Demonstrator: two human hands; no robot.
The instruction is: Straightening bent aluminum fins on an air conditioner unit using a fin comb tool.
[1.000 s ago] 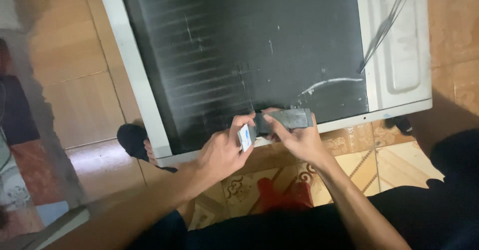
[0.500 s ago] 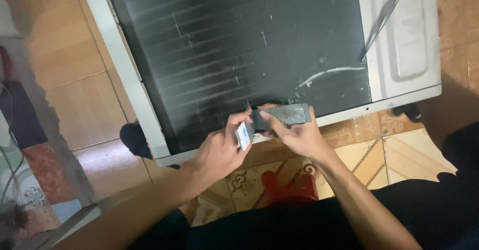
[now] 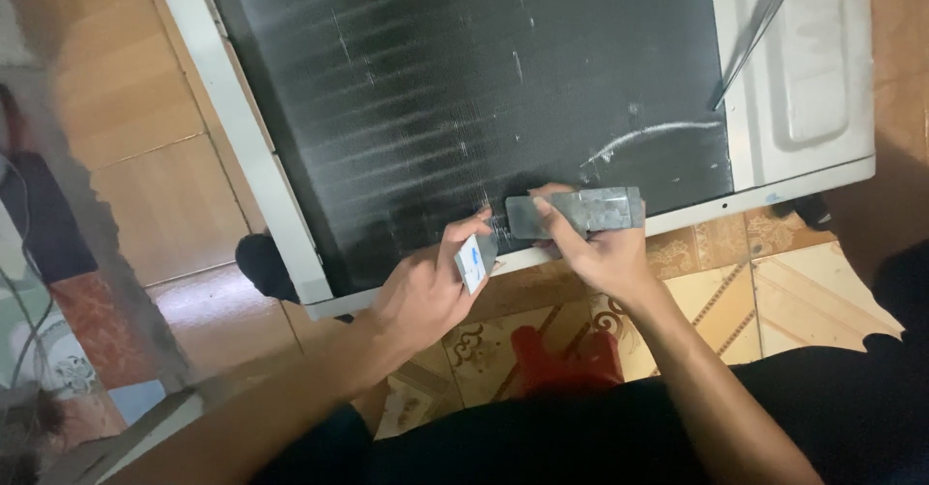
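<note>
Grey fin comb (image 3: 581, 211), flat and rectangular, laid lengthwise against the dark finned coil (image 3: 464, 98) near its lower edge, just above the white frame (image 3: 290, 253) of the unit. Gripped along its underside by the right hand (image 3: 595, 248), fingers wrapped over the near end, thumb on top. Small white card with a blue mark (image 3: 474, 262) pinched between thumb and fingers of the left hand (image 3: 426, 291), edge set to the fins just beside the comb's left end. Looks like the combing or straightening of fins along the bottom row, well under way judging by pale scuffs across the coil. Next stroke likely calls for light pressure, kept parallel to the fins so as not to flatten them. Patterned floor tiles (image 3: 774, 282) beneath; wooden-toned surface (image 3: 145, 156) to the left.
</note>
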